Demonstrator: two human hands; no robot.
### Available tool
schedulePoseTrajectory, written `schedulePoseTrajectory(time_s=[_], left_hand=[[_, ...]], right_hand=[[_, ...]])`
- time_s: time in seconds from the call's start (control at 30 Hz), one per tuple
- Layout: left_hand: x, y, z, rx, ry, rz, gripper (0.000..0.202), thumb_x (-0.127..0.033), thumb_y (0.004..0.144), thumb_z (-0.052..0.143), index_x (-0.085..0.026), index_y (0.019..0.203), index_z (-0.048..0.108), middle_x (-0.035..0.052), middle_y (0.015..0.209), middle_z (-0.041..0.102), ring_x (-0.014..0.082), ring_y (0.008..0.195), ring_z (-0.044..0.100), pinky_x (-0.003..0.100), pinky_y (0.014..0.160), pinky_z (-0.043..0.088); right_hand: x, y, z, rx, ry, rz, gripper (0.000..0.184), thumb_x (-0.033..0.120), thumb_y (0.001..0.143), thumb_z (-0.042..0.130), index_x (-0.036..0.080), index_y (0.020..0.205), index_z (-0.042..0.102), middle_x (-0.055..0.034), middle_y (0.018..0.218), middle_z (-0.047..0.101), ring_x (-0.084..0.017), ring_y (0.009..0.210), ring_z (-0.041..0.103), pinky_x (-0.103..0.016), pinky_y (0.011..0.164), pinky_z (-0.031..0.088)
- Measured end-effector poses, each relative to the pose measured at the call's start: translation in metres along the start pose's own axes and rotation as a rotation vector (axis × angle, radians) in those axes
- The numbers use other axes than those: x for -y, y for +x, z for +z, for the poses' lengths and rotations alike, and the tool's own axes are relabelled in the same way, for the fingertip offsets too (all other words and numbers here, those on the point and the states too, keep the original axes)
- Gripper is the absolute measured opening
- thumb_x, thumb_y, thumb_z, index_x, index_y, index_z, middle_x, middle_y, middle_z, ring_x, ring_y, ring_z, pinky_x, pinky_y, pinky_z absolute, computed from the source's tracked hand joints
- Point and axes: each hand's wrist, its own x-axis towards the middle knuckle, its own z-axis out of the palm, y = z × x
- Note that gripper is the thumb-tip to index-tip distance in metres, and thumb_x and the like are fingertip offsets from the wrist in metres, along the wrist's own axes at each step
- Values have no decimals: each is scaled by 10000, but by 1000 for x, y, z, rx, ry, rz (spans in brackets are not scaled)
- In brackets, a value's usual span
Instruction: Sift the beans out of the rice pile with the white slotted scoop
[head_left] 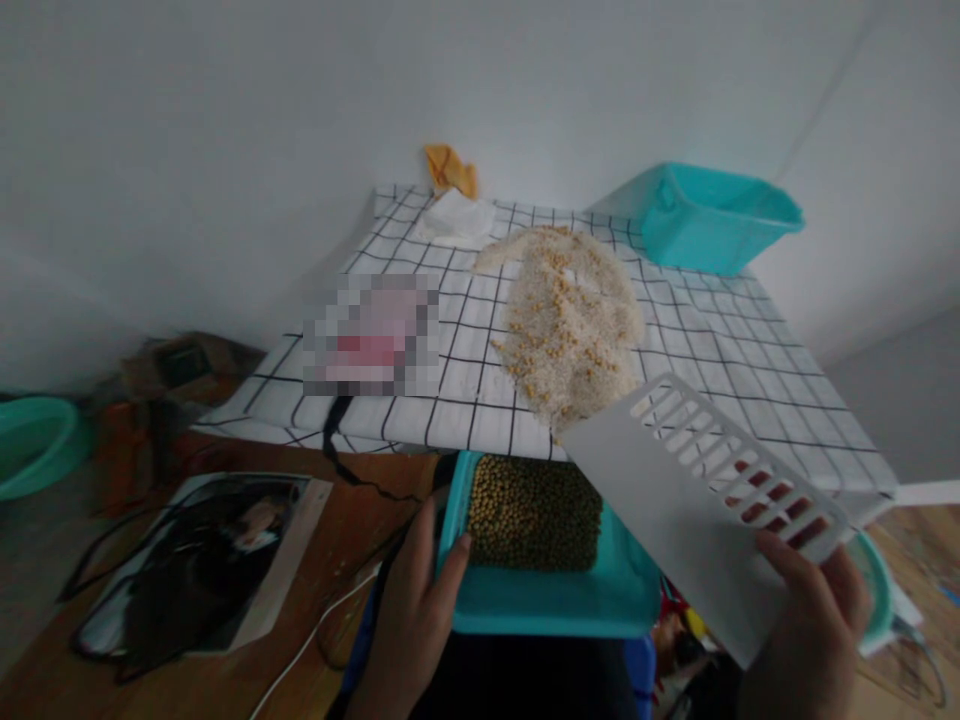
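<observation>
My left hand point(421, 590) grips the left rim of a teal plastic bin point(555, 605), thumb over the edge. A layer of small round dried beans point(534, 515) covers the bin's far part, against the table's near edge. My right hand point(814, 610) is closed on a flat grey-white plastic slotted panel point(675, 520), with fingers showing through its slots. The panel is tilted, its left corner above the bin and close to the table edge. Just beyond it, a heap of pale grains mixed with yellow beans point(577, 320) lies on the checked cloth point(720, 330).
A second teal bin point(712, 220) stands at the table's back right. White paper or plastic point(456, 215) and an orange cloth point(451, 170) lie at the back left. A blurred-out item point(371, 335) sits front left. Below are a picture-printed bag point(202, 560) and a white cable point(307, 640).
</observation>
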Motion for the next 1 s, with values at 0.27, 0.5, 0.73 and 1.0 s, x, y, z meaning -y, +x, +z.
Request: schedulePoseTrajectory(time_s=[0.27, 0.5, 0.73, 1.0], left_hand=[[-5, 0, -6, -1, -40, -36, 455, -456, 995, 436, -211, 1361, 549, 112, 1416, 654, 283, 1359, 583, 467, 1150, 457], [-3, 2, -2, -50, -24, 0, 438, -447, 1006, 401, -221, 1346, 561, 116, 1387, 674, 285, 1318, 620, 471, 1118, 490], [0, 6, -6, 46, -9, -26, 481, -451, 1011, 393, -180, 1386, 524, 149, 1444, 631, 288, 1375, 573, 480, 1161, 448], [5, 10, -5, 13, 0, 9, 449, -409, 1012, 408, -214, 1396, 534, 118, 1451, 640, 271, 1377, 577, 457, 1153, 463]], right_hand=[[-4, 3, -3, 4, -35, 17, 322, 362, 595, 841, 226, 878, 770, 11, 837, 741, -217, 811, 677, -323, 752, 510], [-3, 13, -2, 12, -14, 39, 330, 348, 525, 872, 246, 825, 780, 15, 832, 746, -250, 893, 671, -308, 720, 499], [8, -3, 16, 50, -45, 77, 244, 335, 666, 802, 223, 880, 761, 7, 858, 741, -214, 889, 661, -315, 820, 458], [-6, 32, 19, 17, -39, -42, 250, 334, 623, 763, 199, 832, 730, -14, 855, 711, -267, 984, 637, -373, 887, 440]])
